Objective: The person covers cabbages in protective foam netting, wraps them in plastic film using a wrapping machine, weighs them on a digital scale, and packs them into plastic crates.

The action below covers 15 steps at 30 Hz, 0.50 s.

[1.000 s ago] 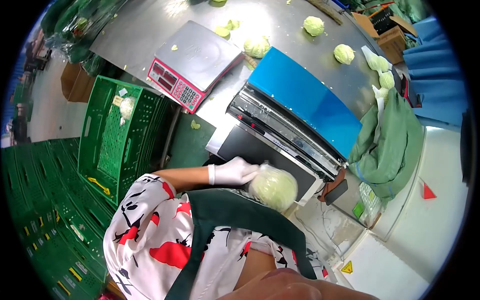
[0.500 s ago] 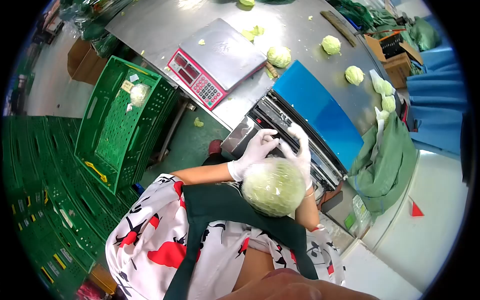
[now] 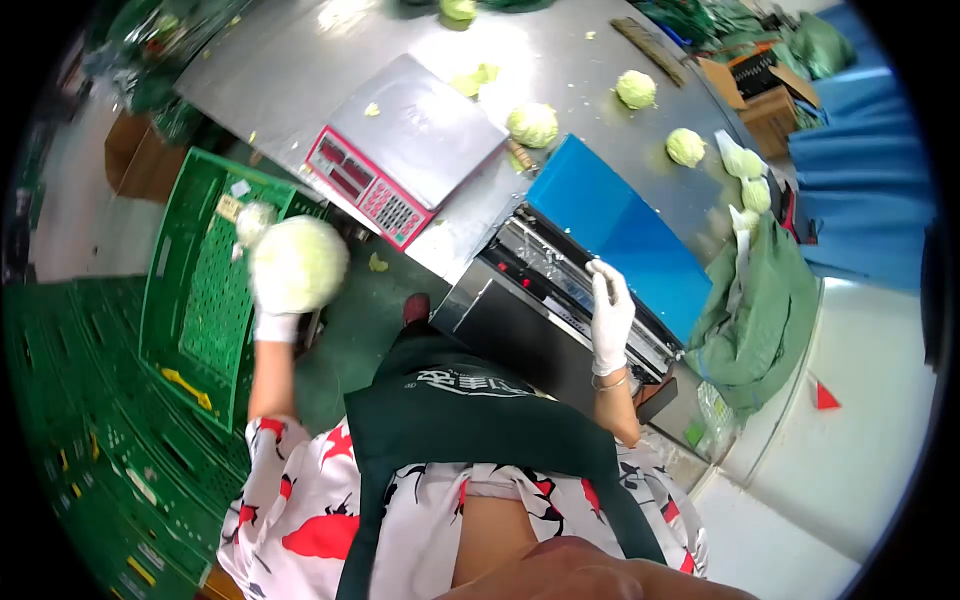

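A pale green head of cabbage (image 3: 300,264) rests in my gloved left hand (image 3: 270,305), which is mostly hidden behind it, above the right side of a green plastic crate (image 3: 203,310). Inside that crate, near its far end, a smaller wrapped head (image 3: 256,222) is partly covered by the held one. My gloved right hand (image 3: 612,318) is empty, its fingers stretched out over the film wrapping machine (image 3: 545,262). A blue panel (image 3: 620,235) lies along the back of this machine, and a black plate (image 3: 515,330) along its front.
A red-framed scale (image 3: 410,130) stands on the metal table (image 3: 270,75). Cabbages, including one (image 3: 533,125) beside the scale, and leaf scraps are scattered there. Stacked green crates (image 3: 90,400) fill the left. A green sack (image 3: 760,310) lies at the right.
The film-wrapped cabbage has gone from in front of my chest to above the crate on the left, carried by my left hand. My right hand has let go and remains at the machine.
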Available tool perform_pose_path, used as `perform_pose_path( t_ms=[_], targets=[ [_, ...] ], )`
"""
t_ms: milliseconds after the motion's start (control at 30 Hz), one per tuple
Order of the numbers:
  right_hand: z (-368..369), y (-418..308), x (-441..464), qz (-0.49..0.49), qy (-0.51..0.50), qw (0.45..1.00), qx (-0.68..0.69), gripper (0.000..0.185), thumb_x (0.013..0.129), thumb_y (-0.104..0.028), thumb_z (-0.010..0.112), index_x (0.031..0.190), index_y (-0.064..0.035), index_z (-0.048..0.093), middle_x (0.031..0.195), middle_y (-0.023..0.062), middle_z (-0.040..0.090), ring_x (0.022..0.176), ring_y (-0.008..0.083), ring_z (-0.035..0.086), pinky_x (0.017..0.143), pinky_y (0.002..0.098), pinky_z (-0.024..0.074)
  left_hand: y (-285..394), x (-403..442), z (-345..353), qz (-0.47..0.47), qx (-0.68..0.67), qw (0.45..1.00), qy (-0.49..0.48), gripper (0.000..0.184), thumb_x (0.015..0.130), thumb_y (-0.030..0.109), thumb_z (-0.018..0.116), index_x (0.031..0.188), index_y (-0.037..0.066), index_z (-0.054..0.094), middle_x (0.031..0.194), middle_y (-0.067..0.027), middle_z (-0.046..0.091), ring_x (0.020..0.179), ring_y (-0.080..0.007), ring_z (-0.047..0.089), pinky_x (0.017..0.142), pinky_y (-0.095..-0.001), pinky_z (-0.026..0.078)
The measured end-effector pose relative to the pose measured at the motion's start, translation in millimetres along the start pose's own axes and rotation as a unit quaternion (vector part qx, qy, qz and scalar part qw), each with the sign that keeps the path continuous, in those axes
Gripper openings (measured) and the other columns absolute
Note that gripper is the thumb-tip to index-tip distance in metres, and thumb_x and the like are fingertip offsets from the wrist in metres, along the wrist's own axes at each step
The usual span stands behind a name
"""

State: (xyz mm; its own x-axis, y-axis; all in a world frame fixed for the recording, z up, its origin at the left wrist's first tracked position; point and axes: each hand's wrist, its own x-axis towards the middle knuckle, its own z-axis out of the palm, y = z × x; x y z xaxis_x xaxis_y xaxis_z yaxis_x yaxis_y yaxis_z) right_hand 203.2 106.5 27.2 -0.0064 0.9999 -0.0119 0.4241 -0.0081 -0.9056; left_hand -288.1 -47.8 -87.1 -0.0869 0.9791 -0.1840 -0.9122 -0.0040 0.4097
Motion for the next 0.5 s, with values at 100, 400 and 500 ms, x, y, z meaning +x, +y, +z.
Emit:
perform_pose_path(
  t_ms=[100, 400, 500],
  targets=[
    [-13, 19, 0, 0.019, 0.010, 1.000, 0.004, 0.019, 0.099, -0.014, 0.059, 0.112, -0.0029, 0.068, 0.107, 0.0055, 0.071, 0.105, 0.0145, 0.063, 0.096, 0.0290, 0.0460, 65, -26, -32, 0.169, 0.289, 0.928, 0.164, 0.051, 0.101, 0.037, 0.039, 0.141, 0.007, 0.047, 0.139, -0.0167, 0.054, 0.126, -0.0318, 0.054, 0.108, -0.0502, 0.043],
    [-62, 23, 29, 0.001, 0.074, 0.993, -0.095, 0.017, 0.095, -0.012, 0.062, 0.108, -0.0048, 0.069, 0.105, 0.0114, 0.071, 0.100, 0.0236, 0.068, 0.090, 0.0321, 0.0507, 146, -56, -134, 0.095, 0.139, 0.818, 0.549, 0.058, 0.095, 0.043, 0.050, 0.139, 0.005, 0.049, 0.144, -0.0113, 0.050, 0.129, -0.0303, 0.048, 0.106, -0.0476, 0.041],
    [-95, 33, 52, -0.003, 0.101, 0.988, -0.119, 0.016, 0.094, -0.012, 0.063, 0.107, -0.0053, 0.070, 0.105, 0.0123, 0.071, 0.101, 0.0257, 0.068, 0.092, 0.0343, 0.0510, 142, 24, -123, 0.190, 0.353, 0.779, 0.483, 0.066, 0.094, 0.036, 0.061, 0.143, -0.003, 0.041, 0.145, -0.0151, 0.047, 0.133, -0.0297, 0.043, 0.113, -0.0419, 0.032]
  ],
)
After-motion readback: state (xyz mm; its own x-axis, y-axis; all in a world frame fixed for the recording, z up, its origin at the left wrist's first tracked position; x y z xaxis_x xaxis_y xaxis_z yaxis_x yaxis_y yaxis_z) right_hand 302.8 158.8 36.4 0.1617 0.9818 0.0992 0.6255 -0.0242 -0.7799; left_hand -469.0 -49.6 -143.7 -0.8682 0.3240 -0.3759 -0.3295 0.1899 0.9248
